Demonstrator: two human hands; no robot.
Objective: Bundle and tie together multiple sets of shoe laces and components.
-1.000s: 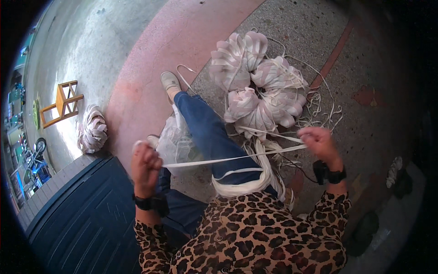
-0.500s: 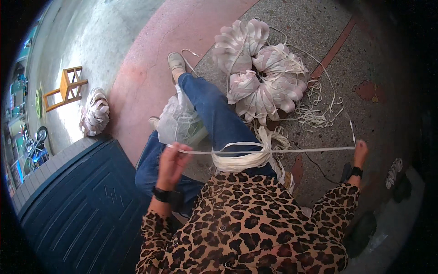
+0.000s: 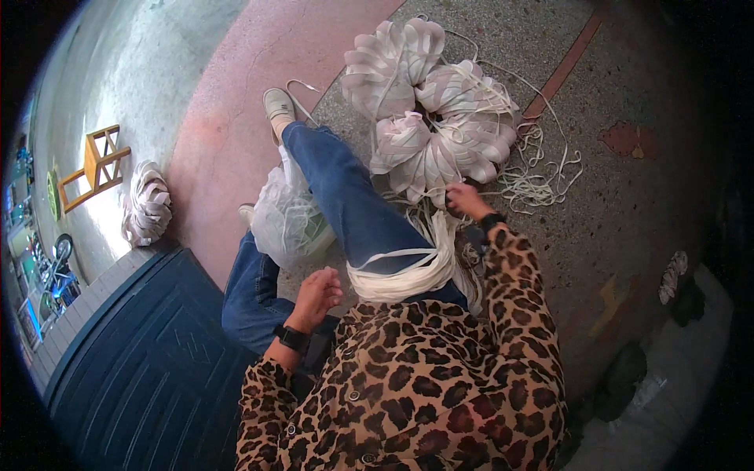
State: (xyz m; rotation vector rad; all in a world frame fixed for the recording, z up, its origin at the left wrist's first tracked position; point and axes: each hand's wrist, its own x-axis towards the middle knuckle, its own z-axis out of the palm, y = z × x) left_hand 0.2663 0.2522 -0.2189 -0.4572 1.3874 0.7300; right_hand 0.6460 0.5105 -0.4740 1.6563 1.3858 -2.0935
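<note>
My right hand (image 3: 469, 202) reaches forward to the near edge of the ruffled pinkish-white bundles (image 3: 463, 153) on the floor. Its fingers are closed on a thin white strip (image 3: 430, 193), though the fingertips are partly hidden. My left hand (image 3: 316, 297) hovers over my lap, fingers loosely curled, and nothing shows in them. Across my thigh lies a thick hank of cream-white strips (image 3: 404, 279), with a loose loop above it. More strips (image 3: 442, 235) run from the hank toward the bundles.
A tangle of white strips (image 3: 538, 184) lies right of the bundles. A filled white plastic bag (image 3: 290, 216) rests between my legs. To the left are a dark blue panelled surface (image 3: 157, 353), another ruffled bundle (image 3: 148, 206) and a tipped wooden stool (image 3: 96, 166).
The strip stretched taut between my hands is gone from there. My right hand has swung from the far right to the bundles' near edge. My left hand has dropped slightly. The view has shifted.
</note>
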